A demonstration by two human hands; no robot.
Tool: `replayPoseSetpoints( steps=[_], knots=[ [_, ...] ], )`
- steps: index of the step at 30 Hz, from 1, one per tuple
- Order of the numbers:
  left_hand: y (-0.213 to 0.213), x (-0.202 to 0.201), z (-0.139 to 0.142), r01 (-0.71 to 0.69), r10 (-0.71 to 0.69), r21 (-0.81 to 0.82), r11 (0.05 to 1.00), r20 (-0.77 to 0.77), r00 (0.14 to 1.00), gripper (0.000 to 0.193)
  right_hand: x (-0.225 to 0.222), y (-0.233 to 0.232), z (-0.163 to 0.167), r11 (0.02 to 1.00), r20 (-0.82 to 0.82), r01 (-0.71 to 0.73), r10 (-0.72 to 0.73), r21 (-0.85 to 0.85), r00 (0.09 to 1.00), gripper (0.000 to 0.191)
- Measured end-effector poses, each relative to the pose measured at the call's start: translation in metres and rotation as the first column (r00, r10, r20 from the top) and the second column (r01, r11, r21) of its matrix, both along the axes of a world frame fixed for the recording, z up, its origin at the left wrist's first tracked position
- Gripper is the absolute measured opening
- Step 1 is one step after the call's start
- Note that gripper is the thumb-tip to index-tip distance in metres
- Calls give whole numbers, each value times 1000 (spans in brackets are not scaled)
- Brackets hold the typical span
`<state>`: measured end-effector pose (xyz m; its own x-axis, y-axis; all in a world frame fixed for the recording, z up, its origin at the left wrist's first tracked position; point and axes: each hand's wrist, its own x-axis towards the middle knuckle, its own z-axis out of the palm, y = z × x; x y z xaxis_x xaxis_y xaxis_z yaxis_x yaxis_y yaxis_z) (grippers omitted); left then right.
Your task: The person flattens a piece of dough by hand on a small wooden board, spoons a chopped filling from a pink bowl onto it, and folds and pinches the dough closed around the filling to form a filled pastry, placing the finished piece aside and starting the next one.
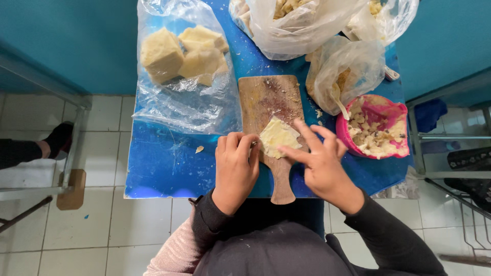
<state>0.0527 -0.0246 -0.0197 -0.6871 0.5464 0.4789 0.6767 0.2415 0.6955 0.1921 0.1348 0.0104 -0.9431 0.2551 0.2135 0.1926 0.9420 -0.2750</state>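
Note:
A pale yellow slab of soft food (276, 136) lies on a wooden cutting board (267, 99) on a small blue table (163, 163). My left hand (236, 166) is curled into a fist at the slab's left edge; something thin may be in its grip, but I cannot tell what. My right hand (319, 158) rests on the slab's right edge with fingers spread, two fingertips touching it.
A clear plastic bag (179, 102) with large pale yellow blocks (181, 53) lies at the table's left. A pink bowl (378, 128) of crumbled pieces stands right. More plastic bags (302, 25) of pieces sit behind. Metal frames flank the table; a person's foot (56, 140) is at left.

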Motion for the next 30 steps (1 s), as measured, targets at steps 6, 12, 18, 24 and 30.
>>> replayPoseSetpoints(
  steps=[6, 12, 18, 24, 30],
  knots=[
    [-1, 2, 1, -8, 8, -19, 1000, 4, 1000, 19, 4, -3, -3, 996, 6, -73, 73, 41, 997, 71],
    [-3, 2, 3, -15, 15, -46, 999, 7, 1000, 18, -2, 6, -1, 975, -27, 5, 1, 222, 1000, 69],
    [-4, 3, 4, -13, 13, -43, 999, 1, 1000, 18, 7, -6, 7, 641, 74, -46, -17, 766, 997, 65],
    [-5, 3, 4, -10, 10, -57, 998, 8, 1000, 19, 8, 6, 15, 940, 35, -36, 26, 340, 999, 56],
    [-4, 4, 4, -23, 24, -70, 997, 6, 1000, 19, -4, -8, 2, 832, 65, -67, 37, 550, 997, 64]
  ],
)
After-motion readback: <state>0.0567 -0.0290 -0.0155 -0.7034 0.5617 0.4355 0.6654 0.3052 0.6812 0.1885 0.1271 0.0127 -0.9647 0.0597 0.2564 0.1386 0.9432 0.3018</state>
